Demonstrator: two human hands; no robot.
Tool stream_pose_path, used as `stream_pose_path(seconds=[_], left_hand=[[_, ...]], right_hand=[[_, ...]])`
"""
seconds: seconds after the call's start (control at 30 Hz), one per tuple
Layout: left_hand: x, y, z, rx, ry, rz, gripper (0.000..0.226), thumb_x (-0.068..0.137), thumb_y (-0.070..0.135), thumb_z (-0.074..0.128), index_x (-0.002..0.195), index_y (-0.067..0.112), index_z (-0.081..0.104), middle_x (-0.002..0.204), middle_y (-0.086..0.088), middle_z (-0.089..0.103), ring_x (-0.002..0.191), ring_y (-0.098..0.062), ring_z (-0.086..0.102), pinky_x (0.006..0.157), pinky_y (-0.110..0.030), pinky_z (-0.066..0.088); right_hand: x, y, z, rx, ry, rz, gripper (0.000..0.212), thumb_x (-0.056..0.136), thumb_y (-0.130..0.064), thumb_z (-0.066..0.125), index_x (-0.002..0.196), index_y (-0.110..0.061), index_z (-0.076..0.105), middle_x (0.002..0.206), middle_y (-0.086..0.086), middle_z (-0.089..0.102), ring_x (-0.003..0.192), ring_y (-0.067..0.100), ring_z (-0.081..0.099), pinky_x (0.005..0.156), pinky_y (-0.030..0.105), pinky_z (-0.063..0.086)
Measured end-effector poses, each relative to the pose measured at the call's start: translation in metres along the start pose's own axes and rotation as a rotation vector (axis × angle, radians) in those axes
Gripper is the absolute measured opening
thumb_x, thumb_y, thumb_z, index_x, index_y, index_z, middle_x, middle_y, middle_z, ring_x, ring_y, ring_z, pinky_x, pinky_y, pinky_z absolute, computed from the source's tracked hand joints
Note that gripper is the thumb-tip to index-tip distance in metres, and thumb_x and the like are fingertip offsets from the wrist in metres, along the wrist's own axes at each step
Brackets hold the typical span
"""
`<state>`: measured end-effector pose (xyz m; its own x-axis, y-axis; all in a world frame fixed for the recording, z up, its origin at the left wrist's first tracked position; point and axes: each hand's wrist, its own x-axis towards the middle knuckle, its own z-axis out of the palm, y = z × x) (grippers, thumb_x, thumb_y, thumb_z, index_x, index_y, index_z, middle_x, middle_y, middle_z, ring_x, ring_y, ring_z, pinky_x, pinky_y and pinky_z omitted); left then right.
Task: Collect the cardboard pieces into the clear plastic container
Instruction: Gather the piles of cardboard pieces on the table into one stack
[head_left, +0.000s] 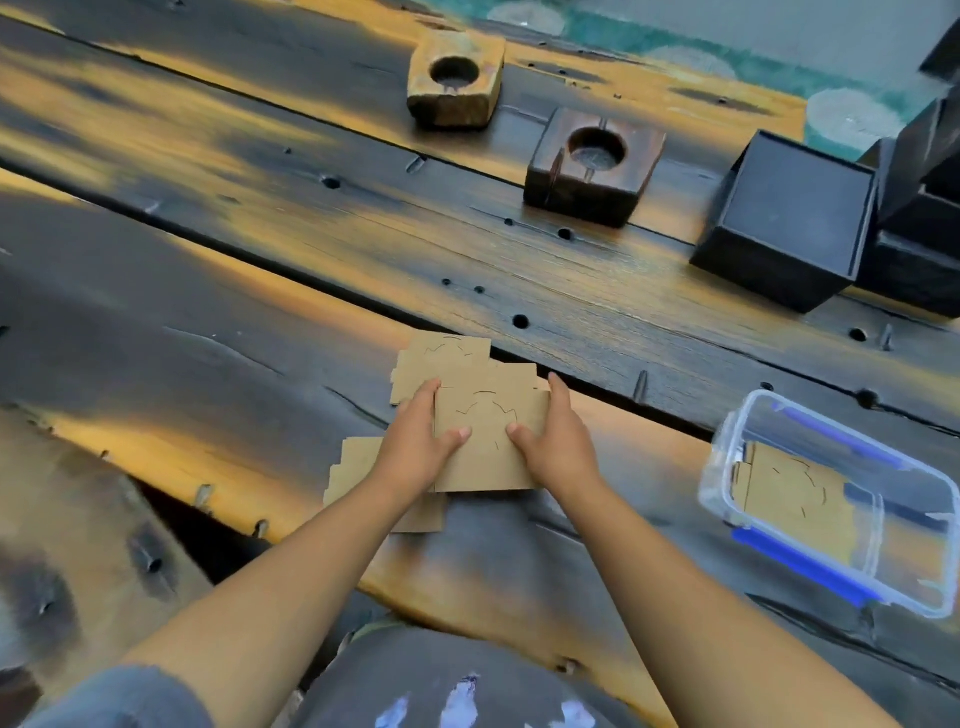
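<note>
Dark plank table (260, 218) (orange-streaked) before teal patterned floor (727, 57).

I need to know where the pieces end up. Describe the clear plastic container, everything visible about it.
The clear plastic container is a see-through rectangular tub with rounded corners and blue clips along its long sides. It lies open, lidless, on the dark wooden table, to the right of both hands and untouched by them. At least one brown cardboard piece with cut lines already lies flat inside.

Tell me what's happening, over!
Both hands, left and right, grip top brown cardboard piece. Clear plastic container open, one piece inside. Path clear.
</note>
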<state>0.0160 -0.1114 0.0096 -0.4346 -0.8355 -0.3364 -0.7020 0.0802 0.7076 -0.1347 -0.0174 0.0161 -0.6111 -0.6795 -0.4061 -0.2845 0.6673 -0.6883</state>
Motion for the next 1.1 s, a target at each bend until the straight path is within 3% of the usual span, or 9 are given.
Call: stream_pose_path(seconds=[0.1,0.2,0.33,0.7,0.83,1.1], left_hand=[[0.026,-0.019,-0.025,0.014,-0.018,-0.018,0.073,0.081,0.034,0.074,0.143,0.020,0.038,0.137,-0.007,0.050,0.123,-0.023,0.050,0.099,-0.029,0.038],[0.051,-0.031,-0.042,0.037,-0.044,-0.004,0.071,0.080,0.036,0.074,0.141,0.019,0.040,0.133,-0.007,0.050,0.120,-0.023,0.051,0.095,-0.029,0.038],[0.077,-0.041,-0.054,0.064,-0.088,0.032,0.065,0.080,0.035,0.074,0.134,0.019,0.043,0.128,-0.007,0.050,0.116,-0.024,0.052,0.086,-0.027,0.037],[0.126,-0.039,-0.049,0.050,-0.124,0.038,0.063,0.081,0.033,0.073,0.134,0.026,0.041,0.127,-0.004,0.049,0.112,-0.020,0.053,0.086,-0.026,0.038],[0.133,-0.043,-0.043,0.107,-0.124,-0.018,0.064,0.082,0.035,0.072,0.137,0.025,0.039,0.124,-0.007,0.047,0.114,-0.026,0.052,0.093,-0.033,0.043],[0.135,-0.045,-0.040,0.149,-0.124,-0.040,0.068,0.083,0.042,0.069,0.139,0.031,0.033,0.124,-0.007,0.050,0.118,-0.028,0.050,0.095,-0.043,0.047]], right_hand=[[0.011,-0.026,0.025,-0.009,0.013,0.024,0.071,0.084,-0.030,0.067,0.144,-0.023,0.028,0.130,0.009,0.057,0.113,0.028,0.056,0.086,0.035,0.043],[0.025,-0.043,0.042,-0.023,0.024,0.061,0.048,0.083,-0.033,0.068,0.120,-0.022,0.039,0.117,0.007,0.061,0.091,0.022,0.053,0.073,0.033,0.039],[0.039,-0.054,0.056,-0.066,0.046,0.093,0.044,0.083,-0.035,0.069,0.103,-0.025,0.031,0.111,0.004,0.059,0.085,0.019,0.048,0.069,0.032,0.036],[0.084,-0.061,0.063,-0.139,0.089,0.139,0.046,0.082,-0.037,0.071,0.109,-0.016,0.040,0.110,0.007,0.063,0.098,0.028,0.061,0.070,0.035,0.043],[0.094,-0.061,0.071,-0.178,0.086,0.139,0.048,0.081,-0.037,0.072,0.109,-0.015,0.041,0.109,0.009,0.063,0.102,0.030,0.060,0.078,0.040,0.050],[0.101,-0.052,0.076,-0.159,0.094,0.161,0.059,0.079,-0.040,0.073,0.124,-0.018,0.041,0.121,0.011,0.046,0.111,0.033,0.051,0.091,0.044,0.047]])
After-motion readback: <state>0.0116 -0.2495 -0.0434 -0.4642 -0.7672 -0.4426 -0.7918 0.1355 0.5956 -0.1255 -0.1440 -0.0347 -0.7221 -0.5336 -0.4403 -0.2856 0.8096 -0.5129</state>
